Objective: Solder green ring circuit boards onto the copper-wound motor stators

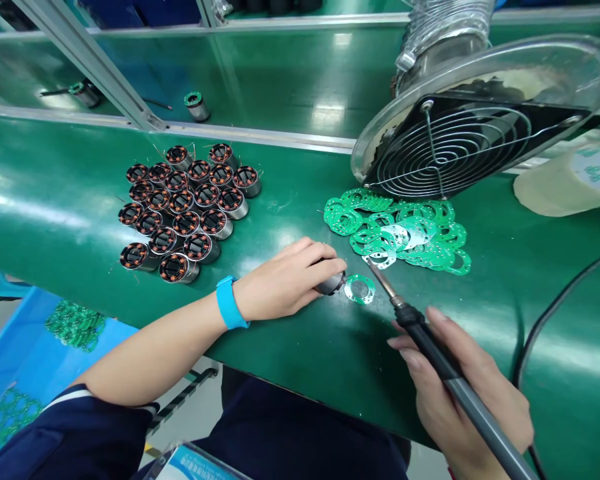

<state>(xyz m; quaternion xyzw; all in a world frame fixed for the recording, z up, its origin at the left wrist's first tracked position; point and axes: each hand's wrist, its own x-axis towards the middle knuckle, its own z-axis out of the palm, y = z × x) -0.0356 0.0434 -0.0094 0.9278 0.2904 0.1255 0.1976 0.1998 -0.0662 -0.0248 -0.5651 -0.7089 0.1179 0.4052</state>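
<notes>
My left hand [293, 277], with a blue band on its wrist, is closed round a metal motor stator [331, 284] lying on its side on the green table. Just right of the stator's end, a single green ring-shaped circuit board [360, 289] lies flat. My right hand [467, 393] grips a soldering iron [440, 353], its tip pointing up and left, close to the near edge of a heap of green ring boards [405, 233]. Several upright stators with copper windings [185, 207] stand grouped at the left, some with loose wire ends.
A fan with a round wire guard [440, 157] hangs over the back right, near a pale roll [567, 180]. A black cable [555, 300] curves at the right. Below left, a blue bin [30, 333] holds more boards. One stator [197, 107] stands behind the metal rail.
</notes>
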